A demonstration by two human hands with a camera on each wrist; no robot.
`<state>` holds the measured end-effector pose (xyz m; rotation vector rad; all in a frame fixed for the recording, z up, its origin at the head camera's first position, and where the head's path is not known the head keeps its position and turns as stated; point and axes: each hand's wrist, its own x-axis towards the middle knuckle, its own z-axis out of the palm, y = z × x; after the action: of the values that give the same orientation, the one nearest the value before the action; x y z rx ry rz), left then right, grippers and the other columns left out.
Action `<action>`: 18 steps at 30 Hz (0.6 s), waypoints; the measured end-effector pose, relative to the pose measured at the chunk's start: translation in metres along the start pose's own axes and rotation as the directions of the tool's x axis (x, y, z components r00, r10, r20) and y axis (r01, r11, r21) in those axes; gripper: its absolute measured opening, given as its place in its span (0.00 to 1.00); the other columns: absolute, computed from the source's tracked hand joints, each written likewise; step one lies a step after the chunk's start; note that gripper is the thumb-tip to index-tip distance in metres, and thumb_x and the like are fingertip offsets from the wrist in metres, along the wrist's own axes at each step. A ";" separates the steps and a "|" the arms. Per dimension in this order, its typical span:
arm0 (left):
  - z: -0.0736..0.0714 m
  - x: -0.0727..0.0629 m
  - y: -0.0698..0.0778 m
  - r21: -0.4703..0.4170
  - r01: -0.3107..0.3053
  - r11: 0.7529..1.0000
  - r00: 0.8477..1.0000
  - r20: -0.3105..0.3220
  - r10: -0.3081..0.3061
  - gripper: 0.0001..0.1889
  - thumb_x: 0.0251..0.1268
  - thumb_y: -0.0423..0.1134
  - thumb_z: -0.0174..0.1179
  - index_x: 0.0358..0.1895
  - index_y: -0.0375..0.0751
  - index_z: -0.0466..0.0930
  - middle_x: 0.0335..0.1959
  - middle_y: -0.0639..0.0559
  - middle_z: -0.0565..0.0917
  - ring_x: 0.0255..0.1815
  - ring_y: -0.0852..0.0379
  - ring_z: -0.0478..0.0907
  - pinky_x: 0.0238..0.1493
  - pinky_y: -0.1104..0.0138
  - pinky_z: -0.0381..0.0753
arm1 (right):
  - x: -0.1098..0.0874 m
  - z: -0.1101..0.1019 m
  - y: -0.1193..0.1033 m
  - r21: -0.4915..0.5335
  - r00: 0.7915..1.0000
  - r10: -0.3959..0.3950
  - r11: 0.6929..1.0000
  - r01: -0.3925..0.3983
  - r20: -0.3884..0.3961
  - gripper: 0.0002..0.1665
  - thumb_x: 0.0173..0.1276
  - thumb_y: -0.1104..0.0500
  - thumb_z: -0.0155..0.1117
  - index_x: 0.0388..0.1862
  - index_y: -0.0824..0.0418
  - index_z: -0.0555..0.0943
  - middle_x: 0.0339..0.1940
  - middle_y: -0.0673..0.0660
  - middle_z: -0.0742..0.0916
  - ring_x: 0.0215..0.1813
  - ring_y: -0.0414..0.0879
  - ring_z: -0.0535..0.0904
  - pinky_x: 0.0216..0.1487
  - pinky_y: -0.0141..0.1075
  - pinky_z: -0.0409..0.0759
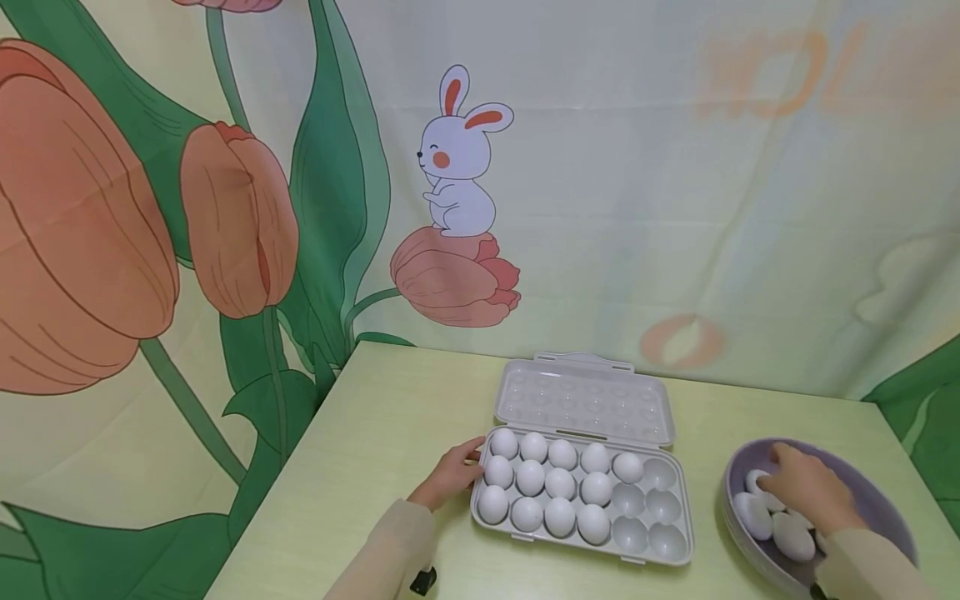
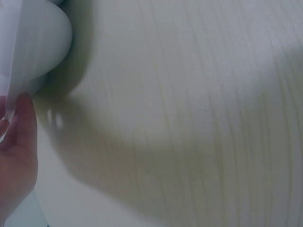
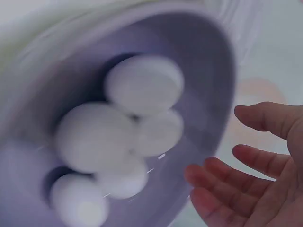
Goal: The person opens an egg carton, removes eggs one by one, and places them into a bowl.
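My left hand (image 1: 450,477) holds the left edge of an open egg carton (image 1: 663,508), its fingertips at the thin rim in the left wrist view. White eggs (image 1: 561,483) sit in the carton's left columns, with one more in the back row beyond them. Hollow cups show at its right end. At the right, my right hand (image 1: 810,487) reaches over a purple bowl (image 1: 870,496) with several white eggs (image 3: 94,137) inside. In the right wrist view its fingers are spread and slightly bent, with nothing between them, apart from the eggs.
The carton's clear lid (image 1: 585,404) lies folded back behind it on the pale wood-grain table (image 1: 360,433). Behind the table hangs a cloth (image 1: 600,208) printed with tulips and a rabbit. The bowl stands to the carton's right.
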<state>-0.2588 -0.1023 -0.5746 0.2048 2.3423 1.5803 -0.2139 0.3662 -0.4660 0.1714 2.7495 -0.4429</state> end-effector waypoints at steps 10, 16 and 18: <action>0.001 -0.013 0.024 0.018 0.052 0.998 0.998 -0.019 -0.052 0.28 0.56 0.26 0.47 0.64 0.30 0.57 0.47 0.32 0.72 0.43 0.45 0.73 0.37 0.58 0.78 | 0.015 0.018 -0.053 0.055 0.914 -0.362 0.925 0.377 -0.182 0.31 0.54 0.57 0.61 0.54 0.72 0.67 0.50 0.73 0.75 0.44 0.63 0.75 0.37 0.48 0.75; 0.000 -0.021 0.036 0.042 0.042 0.998 0.999 -0.021 -0.041 0.27 0.56 0.26 0.47 0.63 0.27 0.57 0.46 0.31 0.72 0.42 0.46 0.73 0.35 0.61 0.78 | 0.030 0.043 -0.078 0.070 0.864 -0.459 0.874 0.482 -0.208 0.32 0.51 0.59 0.63 0.54 0.71 0.68 0.50 0.71 0.76 0.45 0.62 0.75 0.42 0.49 0.74; 0.000 -0.015 0.027 0.045 0.037 0.998 0.999 -0.019 -0.036 0.28 0.55 0.26 0.47 0.63 0.28 0.57 0.46 0.32 0.72 0.41 0.47 0.74 0.33 0.61 0.78 | 0.035 0.052 -0.084 0.064 0.855 -0.473 0.866 0.496 -0.213 0.31 0.51 0.60 0.62 0.53 0.70 0.69 0.49 0.69 0.77 0.45 0.60 0.75 0.43 0.48 0.74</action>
<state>-0.2460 -0.0958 -0.5470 0.1576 2.3839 1.5192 -0.2439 0.2724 -0.5011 -0.4966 2.9410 -0.7553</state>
